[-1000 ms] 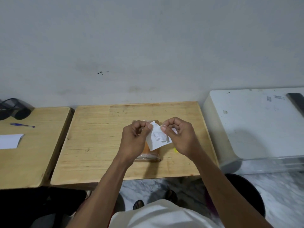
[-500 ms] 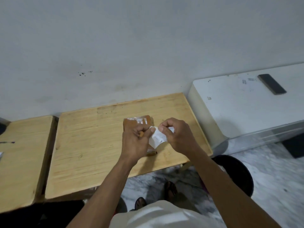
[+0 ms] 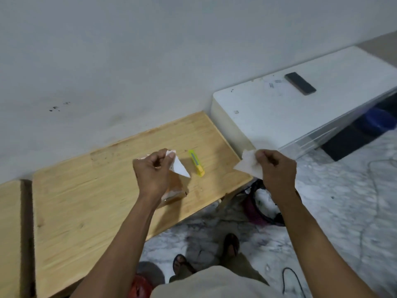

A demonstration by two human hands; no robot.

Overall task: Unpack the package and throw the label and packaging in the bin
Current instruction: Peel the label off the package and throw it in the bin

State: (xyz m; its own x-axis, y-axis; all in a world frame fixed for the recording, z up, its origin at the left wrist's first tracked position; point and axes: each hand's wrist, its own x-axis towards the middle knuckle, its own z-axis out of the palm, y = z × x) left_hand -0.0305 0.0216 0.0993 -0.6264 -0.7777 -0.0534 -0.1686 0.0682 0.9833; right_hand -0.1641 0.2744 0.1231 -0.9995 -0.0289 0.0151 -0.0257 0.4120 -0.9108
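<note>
My left hand (image 3: pixel 152 173) pinches a white triangular piece of label (image 3: pixel 179 167) above the brown package (image 3: pixel 175 190), which lies on the wooden table (image 3: pixel 86 201), partly hidden by my wrist. My right hand (image 3: pixel 277 171) holds another white piece of label (image 3: pixel 249 164) out past the table's right edge. Below it, on the floor, stands a dark bin (image 3: pixel 260 209) with a black and magenta liner, partly hidden by my right arm.
A yellow utility knife (image 3: pixel 196 162) lies on the table right of the package. A white cabinet (image 3: pixel 300 112) with a dark phone (image 3: pixel 300 83) on it stands to the right. A second wooden table (image 3: pixel 9 233) sits at left. Cables lie on the marble floor (image 3: pixel 343 211).
The label has come apart into two pieces. My right hand has swung right, off the table, with one piece; my left hand keeps the other. The view has turned right.
</note>
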